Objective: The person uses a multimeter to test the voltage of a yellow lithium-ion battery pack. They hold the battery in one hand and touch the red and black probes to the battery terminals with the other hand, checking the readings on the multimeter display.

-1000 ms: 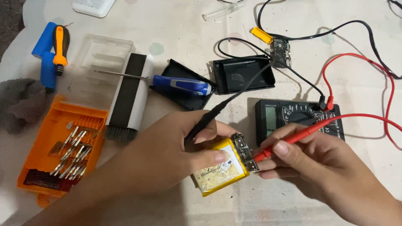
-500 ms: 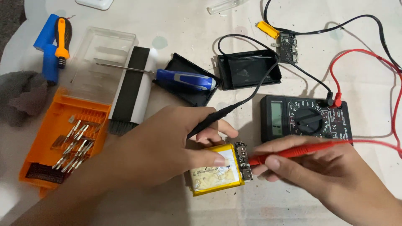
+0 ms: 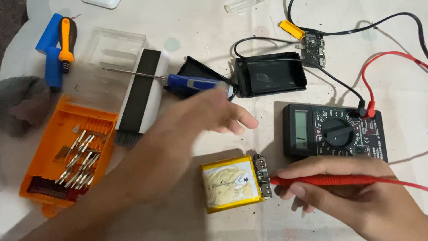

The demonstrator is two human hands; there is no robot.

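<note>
The yellow battery pack (image 3: 232, 183) lies at lower centre on my white, stained table (image 3: 200, 27), the black multimeter (image 3: 334, 132) to its right. My left hand (image 3: 196, 120) has lifted off the pack and dropped the black probe; it hovers blurred, fingers loose, empty. My right hand (image 3: 339, 187) pinches the red probe (image 3: 330, 180) against the pack's circuit board.

Bare cloth is lying open just below the left hand (image 3: 196, 122), between it and the yellow battery pack (image 3: 232, 184). Beyond its fingertips the blue screwdriver (image 3: 196, 83) and black case (image 3: 271, 74) are blocking; the multimeter (image 3: 335, 132) is crowding above the right hand (image 3: 343, 192).
</note>
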